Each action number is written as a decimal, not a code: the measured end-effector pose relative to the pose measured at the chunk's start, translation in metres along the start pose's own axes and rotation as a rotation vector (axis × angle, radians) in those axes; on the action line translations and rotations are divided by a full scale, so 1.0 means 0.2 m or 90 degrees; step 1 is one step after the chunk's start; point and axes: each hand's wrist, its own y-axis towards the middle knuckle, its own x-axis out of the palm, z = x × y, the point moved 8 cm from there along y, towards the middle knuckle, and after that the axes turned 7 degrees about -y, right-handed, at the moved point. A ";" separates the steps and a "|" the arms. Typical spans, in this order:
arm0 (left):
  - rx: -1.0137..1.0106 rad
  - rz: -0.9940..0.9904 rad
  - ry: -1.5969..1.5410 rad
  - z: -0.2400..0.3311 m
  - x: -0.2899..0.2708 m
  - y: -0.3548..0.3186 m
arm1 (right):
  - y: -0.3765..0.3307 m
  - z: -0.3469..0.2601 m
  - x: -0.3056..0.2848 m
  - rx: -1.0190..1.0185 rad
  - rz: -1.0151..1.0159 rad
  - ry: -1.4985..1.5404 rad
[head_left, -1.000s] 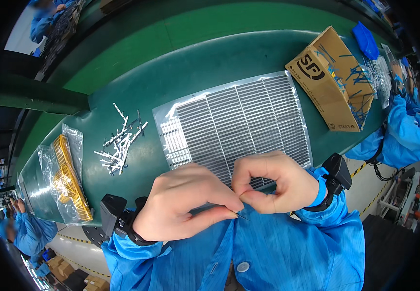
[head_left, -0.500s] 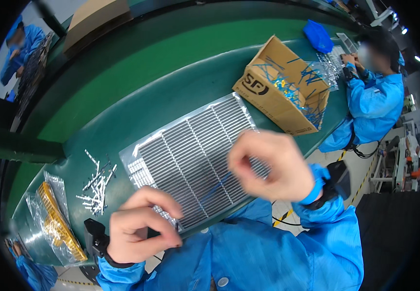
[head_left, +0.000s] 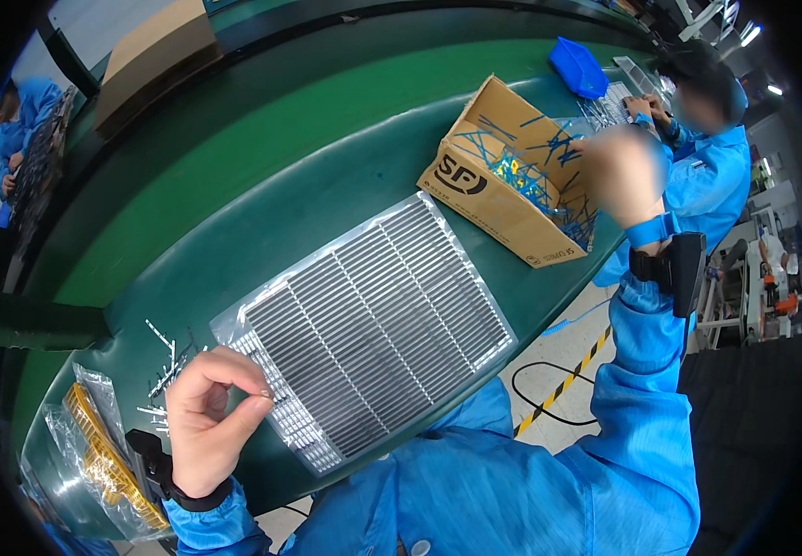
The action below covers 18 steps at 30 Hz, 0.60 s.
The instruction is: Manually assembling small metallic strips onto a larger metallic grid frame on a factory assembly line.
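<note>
A flat sheet (head_left: 378, 320) of many thin grey strips, backed by clear film, lies on the green table. My left hand (head_left: 206, 422) is at its near left edge, thumb and forefinger closed in a pinch; whatever sits between the fingertips is too small to name. Up at the right, my right hand (head_left: 622, 176) hangs by the right side of an open cardboard box (head_left: 475, 190). Blur hides its fingers. Thin blue strips (head_left: 521, 176) lie loosely inside the box.
Small black-and-white strips (head_left: 167, 357) are scattered left of the sheet, partly behind my left hand. Yellow parts (head_left: 104, 454) in clear plastic lie at the table's left end. A blue bin (head_left: 579, 67) stands beyond the box, near a co-worker (head_left: 712, 176) in blue.
My right hand has swung from above the sheet to the box. My left hand has moved left and off the sheet's lower corner. A thin blue strip over the sheet is gone from there.
</note>
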 end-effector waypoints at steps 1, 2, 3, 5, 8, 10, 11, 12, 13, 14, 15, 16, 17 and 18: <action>-0.013 0.004 0.031 -0.02 -0.01 0.00 | 0.00 0.02 0.00 0.004 -0.006 -0.003; -0.012 -0.002 0.028 -0.02 0.00 0.01 | 0.00 0.04 -0.01 0.012 -0.013 -0.009; -0.033 -0.018 0.038 -0.03 0.02 0.03 | 0.00 0.05 0.00 0.020 -0.040 -0.022; -0.046 -0.063 0.064 -0.05 0.03 0.04 | -0.01 0.09 -0.04 0.026 -0.006 -0.019; -0.073 -0.041 0.092 -0.06 0.02 0.04 | 0.00 0.06 -0.20 0.006 0.171 0.049; -0.088 -0.035 0.091 -0.07 0.01 0.03 | -0.03 -0.12 -0.37 0.008 0.247 0.244; -0.099 -0.042 0.091 -0.08 0.01 0.03 | -0.07 -0.25 -0.41 0.024 0.228 0.355; -0.094 -0.051 0.097 -0.10 0.02 0.04 | -0.12 -0.38 -0.41 0.068 0.141 0.495; -0.082 -0.084 0.101 -0.12 0.02 0.05 | -0.17 -0.54 -0.44 0.013 0.089 0.531; -0.072 -0.115 0.106 -0.14 0.04 0.07 | -0.20 -0.71 -0.43 -0.060 -0.034 0.583; -0.076 -0.120 0.099 -0.17 0.03 0.08 | -0.24 -0.88 -0.39 -0.128 -0.076 0.648; -0.078 -0.121 0.092 -0.17 0.03 0.09 | -0.26 -1.02 -0.35 -0.161 -0.147 0.719; -0.126 -0.121 0.078 -0.19 0.03 0.08 | -0.29 -1.15 -0.31 -0.183 -0.196 0.753; -0.136 -0.107 0.078 -0.19 0.02 0.08 | -0.31 -1.23 -0.29 -0.203 -0.231 0.785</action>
